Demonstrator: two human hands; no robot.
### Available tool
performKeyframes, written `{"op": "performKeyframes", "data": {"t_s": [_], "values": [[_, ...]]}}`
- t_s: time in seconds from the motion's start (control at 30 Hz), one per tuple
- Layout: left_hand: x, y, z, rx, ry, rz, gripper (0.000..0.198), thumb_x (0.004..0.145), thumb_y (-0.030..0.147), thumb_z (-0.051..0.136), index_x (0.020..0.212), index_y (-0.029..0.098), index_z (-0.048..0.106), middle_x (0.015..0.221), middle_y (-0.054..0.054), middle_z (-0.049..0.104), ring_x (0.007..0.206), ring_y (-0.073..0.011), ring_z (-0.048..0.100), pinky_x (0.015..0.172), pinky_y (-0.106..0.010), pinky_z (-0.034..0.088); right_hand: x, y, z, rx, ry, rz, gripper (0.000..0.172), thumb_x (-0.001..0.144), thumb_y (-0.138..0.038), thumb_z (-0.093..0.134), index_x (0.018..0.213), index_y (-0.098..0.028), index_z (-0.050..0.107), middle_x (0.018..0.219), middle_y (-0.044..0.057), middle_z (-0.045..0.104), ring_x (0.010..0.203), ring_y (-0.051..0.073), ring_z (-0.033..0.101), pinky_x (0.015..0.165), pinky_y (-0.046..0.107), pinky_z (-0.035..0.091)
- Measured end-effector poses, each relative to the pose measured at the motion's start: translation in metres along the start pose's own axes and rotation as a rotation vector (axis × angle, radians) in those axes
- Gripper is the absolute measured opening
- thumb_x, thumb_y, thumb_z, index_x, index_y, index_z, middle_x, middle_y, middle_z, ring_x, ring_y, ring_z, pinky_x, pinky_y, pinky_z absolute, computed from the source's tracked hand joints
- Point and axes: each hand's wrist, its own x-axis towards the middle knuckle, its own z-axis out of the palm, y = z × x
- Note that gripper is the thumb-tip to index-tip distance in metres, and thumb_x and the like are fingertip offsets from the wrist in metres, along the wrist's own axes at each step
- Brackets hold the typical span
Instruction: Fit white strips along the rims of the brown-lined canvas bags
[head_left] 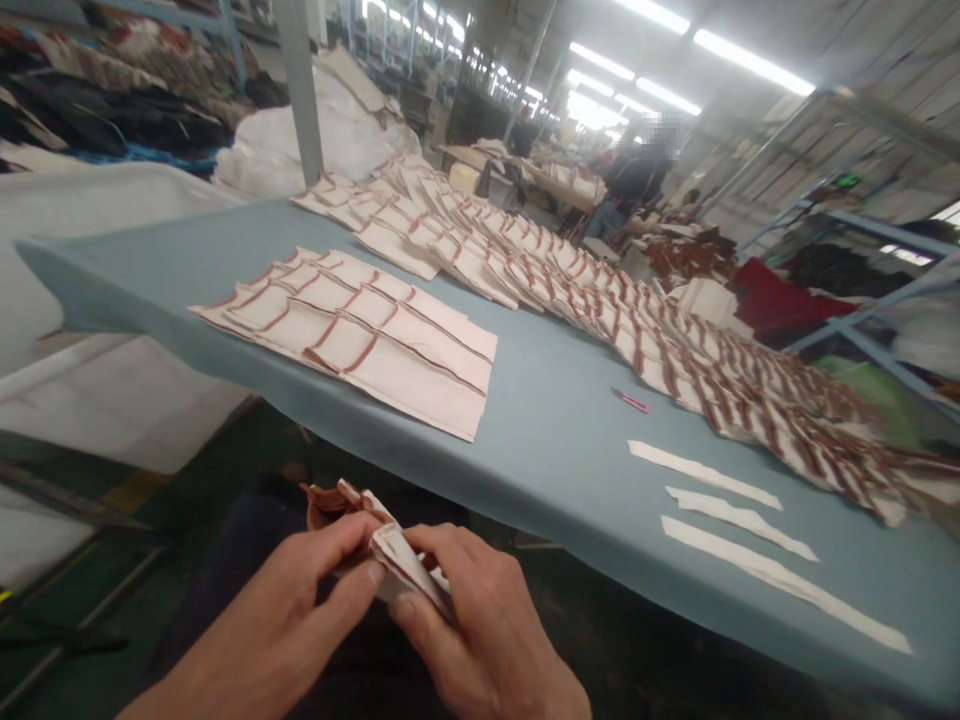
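While the left hand slants in from the lower left, pinching the folded piece between thumb and fingers, the right hand curls over its other end, gripping it too. The piece is cream with reddish-brown material at its far end, held in front of the blue-green table. Layered cream panels edged in brown lie there; beyond stretches a long overlapping row of similar ones.
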Motion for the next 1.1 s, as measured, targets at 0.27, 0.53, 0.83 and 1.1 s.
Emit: {"op": "performKeyframes", "data": {"t_s": [0.27,0.53,0.83,1.1], "values": [[-0.009,0.007,-0.014,0.323,0.168,0.338,0.019,0.106,0.02,0.061,0.096,0.027,0.076,0.102,-0.001,0.083,0.098,-0.0217,0.079,0.092,-0.028,0.061,0.033,-0.012,0.005,0.607,-0.132,0.332,0.039,0.093,-0.053,0.093,0.097,-0.023,0.069,0.085,-0.003,0.066,0.074,0.015,0.055,0.068,0.029,0.043],[-0.022,0.008,-0.026,0.089,-0.001,0.085,0.033,0.104,0.029,0.057,0.076,0.027,0.074,0.068,0.003,0.076,0.06,-0.0168,0.071,0.058,-0.022,0.054,0.044,-0.009,0.018,0.969,-0.402,0.435,0.083,0.073,-0.096,0.094,0.091,-0.024,0.057,0.076,-0.008,0.055,0.064,0.009,0.043,0.061,0.023,0.037],[-0.03,-0.002,-0.026,-0.132,0.016,-0.144,0.025,0.098,0.04,0.07,0.081,0.026,0.083,0.079,-0.001,0.081,0.072,-0.0212,0.072,0.06,-0.023,0.056,0.03,-0.034,0.025,0.468,-0.187,0.298,0.027,0.108,-0.045,0.069,0.093,-0.024,0.062,0.077,-0.004,0.063,0.066,0.013,0.054,0.062,0.025,0.038],[-0.028,-0.006,-0.03,-0.075,0.031,-0.09,0.045,0.106,0.051,0.065,0.072,0.024,0.076,0.068,0.001,0.072,0.062,-0.0182,0.065,0.055,-0.023,0.049,0.017,-0.029,0.052,0.294,0.012,0.232,0.03,0.11,-0.049,0.073,0.096,-0.022,0.07,0.078,-0.002,0.072,0.067,0.015,0.065,0.063,0.026,0.042]]}}
